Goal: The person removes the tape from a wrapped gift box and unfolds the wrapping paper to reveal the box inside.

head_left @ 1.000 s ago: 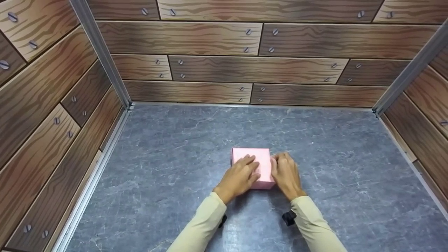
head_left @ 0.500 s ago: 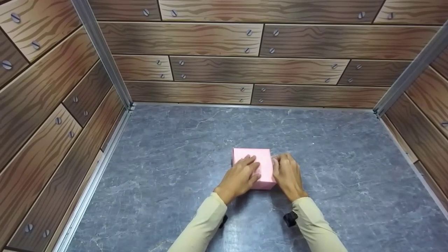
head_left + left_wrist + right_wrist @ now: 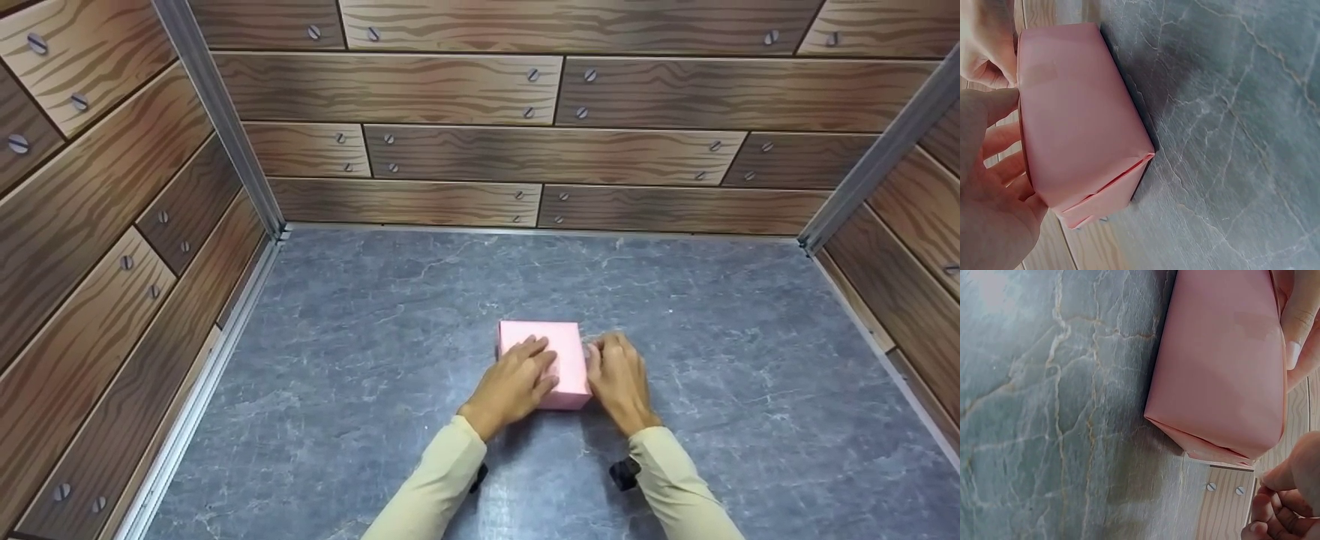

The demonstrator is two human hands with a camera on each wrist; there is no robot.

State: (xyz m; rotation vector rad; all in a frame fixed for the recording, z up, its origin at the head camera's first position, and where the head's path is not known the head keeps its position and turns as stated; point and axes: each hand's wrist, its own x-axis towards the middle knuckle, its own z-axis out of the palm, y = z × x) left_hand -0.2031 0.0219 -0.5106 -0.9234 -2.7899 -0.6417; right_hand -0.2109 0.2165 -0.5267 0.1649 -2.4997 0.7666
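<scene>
A box wrapped in pink paper (image 3: 567, 360) sits on the grey marbled surface. My left hand (image 3: 506, 386) rests on its top, fingers spread and extended. Beside the right end is my right hand (image 3: 621, 379), fingers curled. In the right wrist view, its thumb and forefinger (image 3: 1272, 481) pinch together by the folded end; a small clear glint there looks like tape, largely hidden by the fingers. A faint tape-like patch (image 3: 1258, 325) shows on the near side of the wrapping. The left wrist view shows red slits along the folded paper flap (image 3: 1109, 188) at the left end.
Wood-patterned panels with printed screws stand at the back (image 3: 450, 90), on the left (image 3: 82, 315) and on the right (image 3: 915, 247). Metal rails (image 3: 225, 120) run along the corners and floor edges. Black wrist cameras (image 3: 624, 474) hang below the sleeves.
My right hand has edged slightly to the right, widening the gap between its fingers and the box's right end. The left hand stays on top of the box.
</scene>
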